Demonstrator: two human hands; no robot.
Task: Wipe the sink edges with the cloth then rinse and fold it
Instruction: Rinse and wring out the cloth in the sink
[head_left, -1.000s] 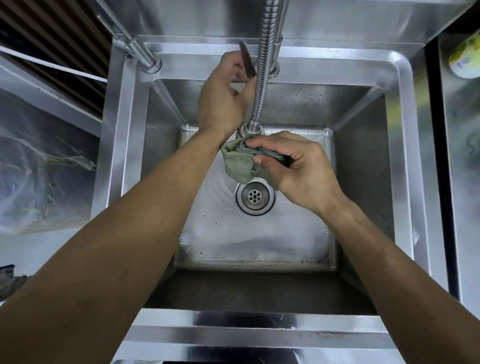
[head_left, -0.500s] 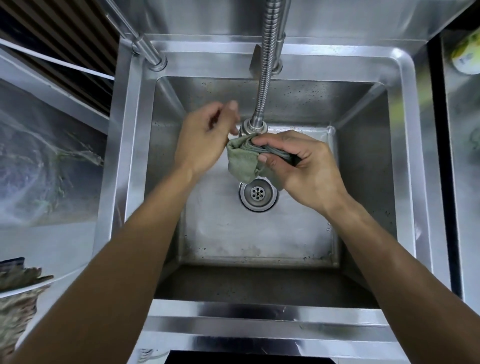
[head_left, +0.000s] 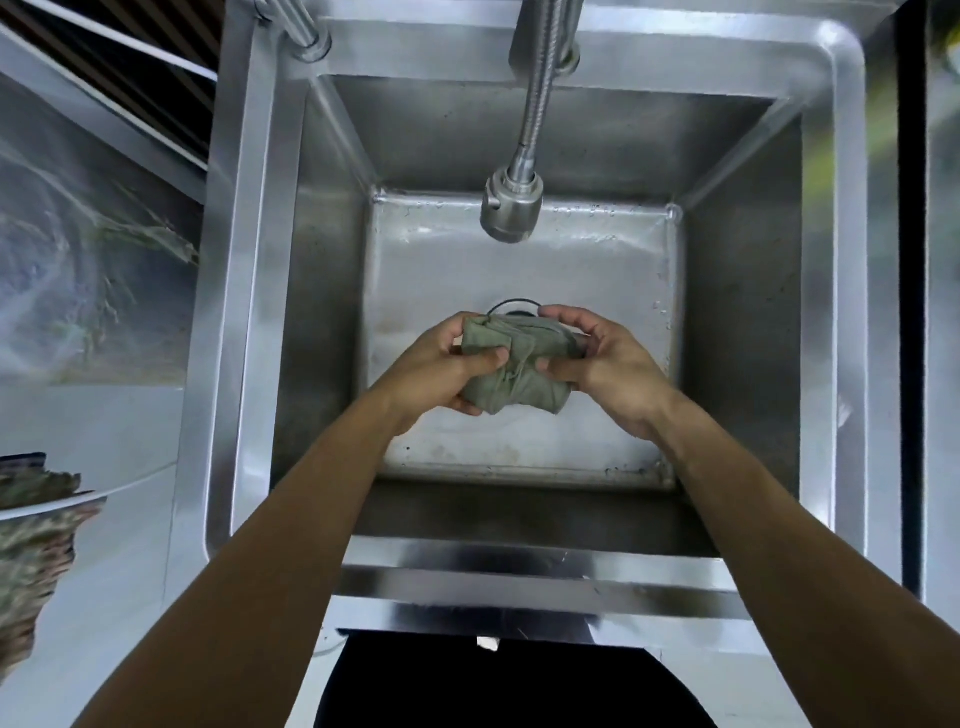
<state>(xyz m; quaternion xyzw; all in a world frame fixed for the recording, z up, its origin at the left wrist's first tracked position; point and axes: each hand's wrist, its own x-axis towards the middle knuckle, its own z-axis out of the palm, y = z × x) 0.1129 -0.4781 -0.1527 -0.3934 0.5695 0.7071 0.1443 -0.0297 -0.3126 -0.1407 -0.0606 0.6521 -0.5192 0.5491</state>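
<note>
Nearest the camera, two bare forearms rise from the bottom of the frame and meet at its middle, over the sink (head_left: 234, 322). Between them sits the cloth (head_left: 511, 371), a grey-green wad bunched into a short roll and held above the basin floor, just in front of the drain (head_left: 511, 306), of which only a dark arc shows behind the fabric. The left hand (head_left: 441, 364) grips the left end, thumb laid across the top and fingers (head_left: 470, 408) curled underneath. The right hand (head_left: 605, 358) grips the right end, thumb pressed onto the near face and its upper fingers arched over the far edge.

Judging from the task, the step in hand looks like wringing after the rinse, ahead of the fold. To do it well, the person should keep the roll low over the basin so that runoff falls toward the drain and not onto the front rim, then twist the two ends in opposite directions with a firm, even squeeze along the whole length. Wet fabric of this kind probably slips and holds water in its thick folds, so a second twist after a re-grip would likely help. Once drained, the wad should be shaken flat before any crease is made.

Farther up the frame, the faucet head (head_left: 510, 208) hangs over the back of the basin; no stream is visible from it.
</note>
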